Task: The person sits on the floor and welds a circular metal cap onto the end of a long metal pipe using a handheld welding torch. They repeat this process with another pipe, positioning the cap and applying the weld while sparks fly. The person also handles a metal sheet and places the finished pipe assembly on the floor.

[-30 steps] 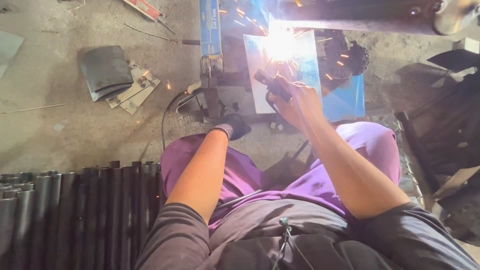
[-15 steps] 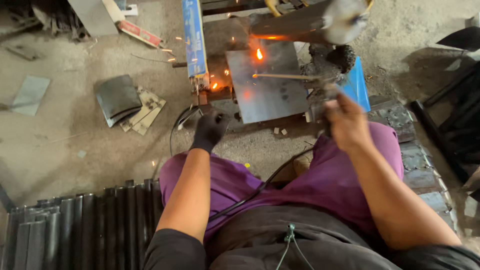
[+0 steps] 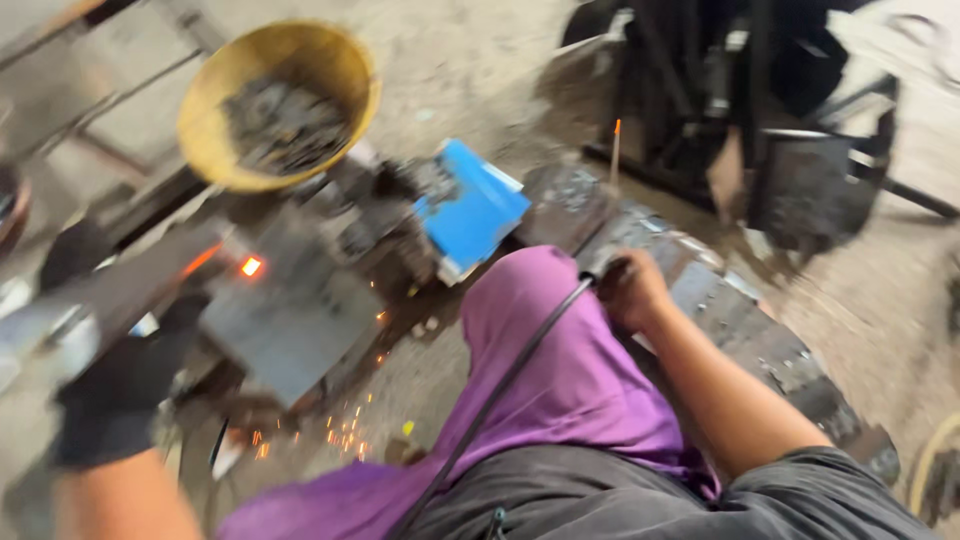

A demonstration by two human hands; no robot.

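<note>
Sparks [image 3: 340, 432] scatter on the floor below a grey steel plate [image 3: 285, 325] with one glowing orange spot. Right hand [image 3: 632, 290] is closed around a welding holder whose rod [image 3: 615, 150] points up, well apart from the plate. Left hand [image 3: 120, 390], black-gloved, rests just beside the plate's left edge; its grip cannot be told.

Motion blur smears the gloved left hand [image 3: 110, 395] at the near left so its grip is unreadable, the right hand [image 3: 630, 290] hides the electrode holder it grasps, and the yellow basin's [image 3: 345, 75] dark contents stay indistinct.
</note>
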